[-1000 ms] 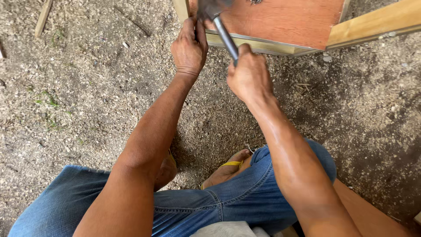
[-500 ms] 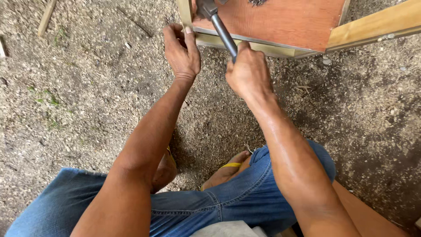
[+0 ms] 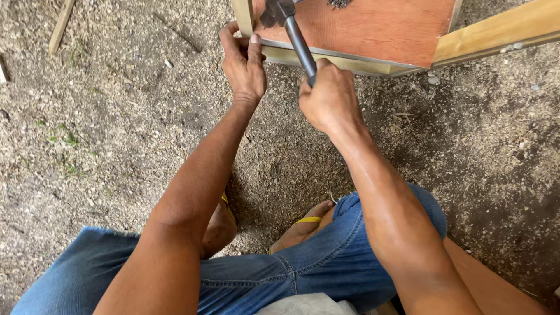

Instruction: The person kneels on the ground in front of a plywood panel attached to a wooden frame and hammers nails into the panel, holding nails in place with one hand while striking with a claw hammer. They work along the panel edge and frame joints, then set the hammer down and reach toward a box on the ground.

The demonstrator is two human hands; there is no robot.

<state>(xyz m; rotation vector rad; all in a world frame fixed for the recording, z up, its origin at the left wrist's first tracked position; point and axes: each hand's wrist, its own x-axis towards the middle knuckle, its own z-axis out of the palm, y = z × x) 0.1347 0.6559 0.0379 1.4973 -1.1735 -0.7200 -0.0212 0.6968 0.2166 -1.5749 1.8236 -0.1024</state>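
Sawdust ground | right hand (image 3: pixel 328 96) grips hammer (image 3: pixel 294 36), head up-left | left hand (image 3: pixel 244 64) pinches board (image 3: pixel 361 29) corner

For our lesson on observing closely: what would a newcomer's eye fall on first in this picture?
First, the two bare arms reaching up the middle of the frame to a reddish board with a pale wood frame at the top edge. The right hand grips a dark hammer, its head over the board, while the left hand holds the frame's corner. Below lie sawdust-strewn ground and blue jeans.
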